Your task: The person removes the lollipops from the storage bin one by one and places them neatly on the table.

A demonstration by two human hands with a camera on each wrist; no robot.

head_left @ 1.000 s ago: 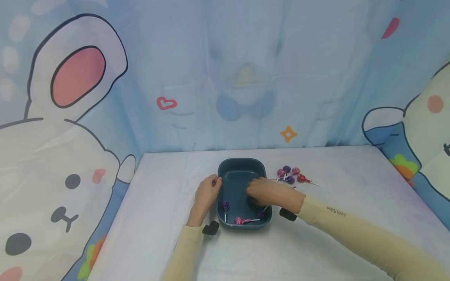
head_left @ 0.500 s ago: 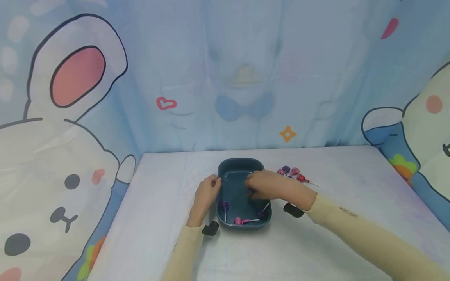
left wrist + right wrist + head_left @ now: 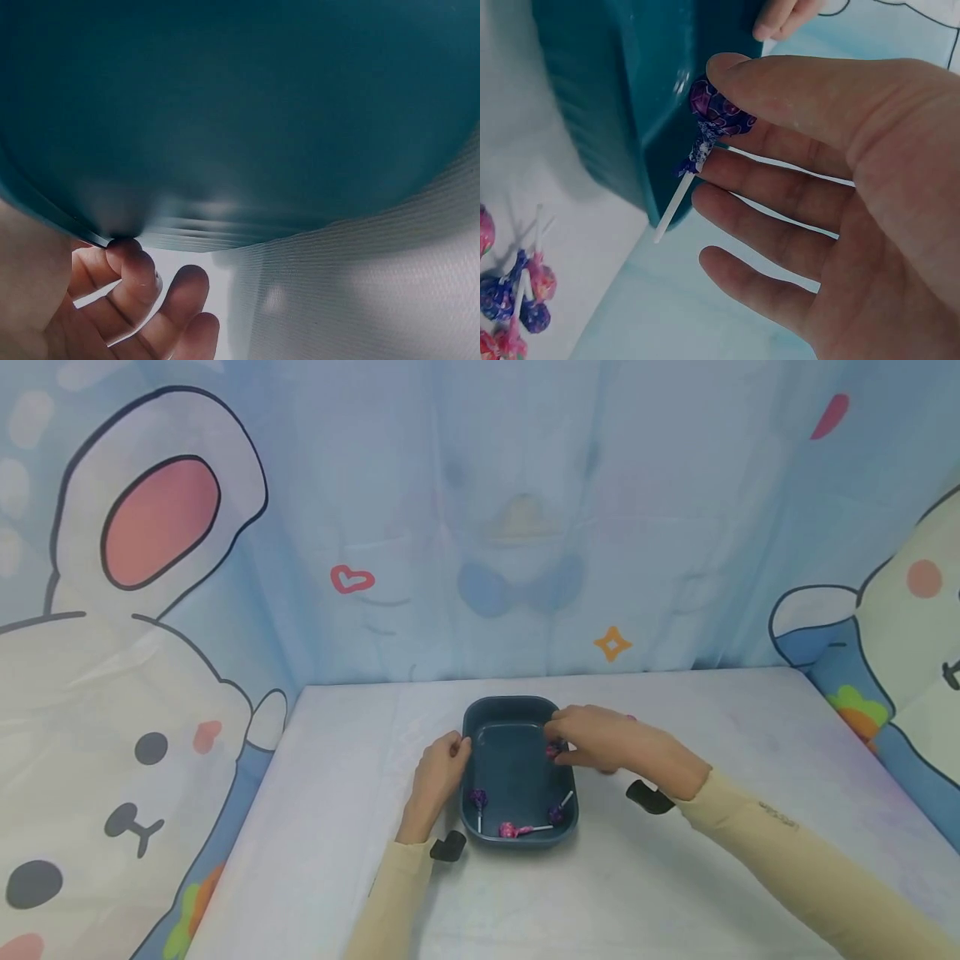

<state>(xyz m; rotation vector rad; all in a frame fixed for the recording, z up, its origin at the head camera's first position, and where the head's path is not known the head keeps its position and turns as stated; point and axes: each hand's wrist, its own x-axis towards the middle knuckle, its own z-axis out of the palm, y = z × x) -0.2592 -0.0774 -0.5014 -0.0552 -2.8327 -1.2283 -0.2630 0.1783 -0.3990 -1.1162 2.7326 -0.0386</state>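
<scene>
A dark teal plastic box [image 3: 510, 768] stands on the white table. My left hand [image 3: 441, 772] holds the box's left rim, thumb and finger pinching its edge in the left wrist view. With thumb and forefinger my right hand [image 3: 607, 742] pinches a purple-wrapped lollipop [image 3: 718, 109] by its head, over the box's right side; its white stick points away from the palm. Inside, along the near end, lie a purple lollipop [image 3: 478, 797] at left, a pink lollipop [image 3: 508, 831] in the middle and another purple lollipop [image 3: 556, 814] at right.
Outside the box, several pink, purple and red lollipops [image 3: 529, 292] lie in a loose pile to its right; the right hand mostly hides them in the head view. Behind the table [image 3: 360, 727] hangs a printed curtain [image 3: 412, 527].
My right hand has moved from inside the box up and to the right, towards its right rim, with the purple lollipop in its fingers. My left hand has stayed on the left rim.
</scene>
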